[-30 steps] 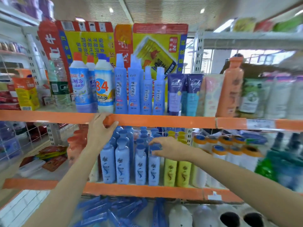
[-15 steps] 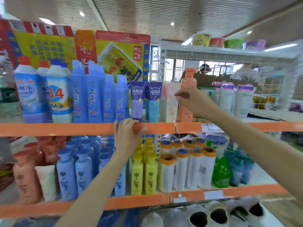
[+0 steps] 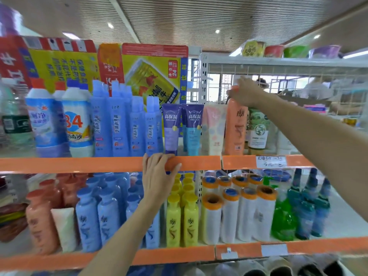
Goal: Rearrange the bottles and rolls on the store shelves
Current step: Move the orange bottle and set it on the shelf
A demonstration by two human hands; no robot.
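A tall orange bottle (image 3: 236, 128) stands on the upper shelf (image 3: 79, 165) between a pink tube and a green-labelled bottle. My right hand (image 3: 246, 92) is closed around its top. My left hand (image 3: 158, 174) rests on the orange front edge of that upper shelf, fingers hooked over it. Below, on the lower shelf (image 3: 175, 255), stand blue bottles (image 3: 97, 218), yellow bottles (image 3: 182, 218), more orange bottles (image 3: 40, 222) at the left, and white rolls with orange ends (image 3: 231, 214).
Tall blue bottles (image 3: 123, 124), a "84" bottle (image 3: 78, 124) and two purple tubes (image 3: 182, 128) fill the upper shelf's left. Green and teal bottles (image 3: 298, 212) stand at the lower right. A yellow and red carton (image 3: 147, 76) rises behind. White wire racking (image 3: 278, 72) is at the upper right.
My right hand left the blue bottles on the lower shelf, rose to the upper shelf and closed on the orange bottle's top. My left hand slid right along the shelf edge as my view turned right.
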